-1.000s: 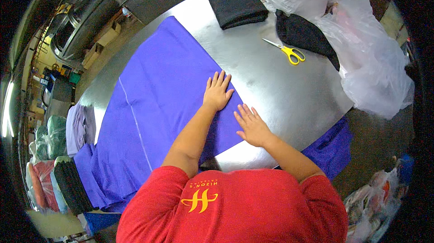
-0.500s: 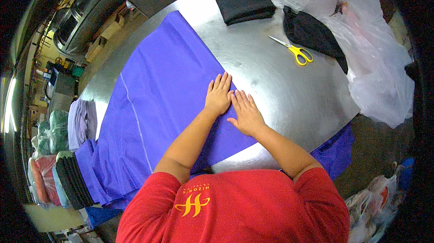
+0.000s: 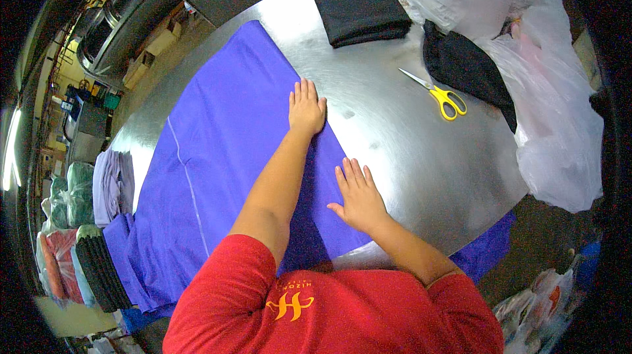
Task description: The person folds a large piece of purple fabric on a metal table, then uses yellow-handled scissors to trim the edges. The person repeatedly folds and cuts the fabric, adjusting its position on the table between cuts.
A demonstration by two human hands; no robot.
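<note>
Head: yellow shirt lettering (image 3: pixel 290 304); left hand (image 3: pixel 307 110) on purple cloth (image 3: pixel 227 110).

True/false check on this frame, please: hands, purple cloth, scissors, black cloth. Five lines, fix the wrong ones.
1. The left hand is on the purple cloth, fingers extended. True.
2. The right hand holds the scissors. False: the scissors lie on the metal table, apart from both hands.
3. The scissors have yellow handles. True.
4. The left hand is nearer the person's body than the right. False: the left reaches farther out.
5. The folded black cloth lies on top of the purple cloth. False: it lies apart, to the right of the purple cloth's far end.
</note>
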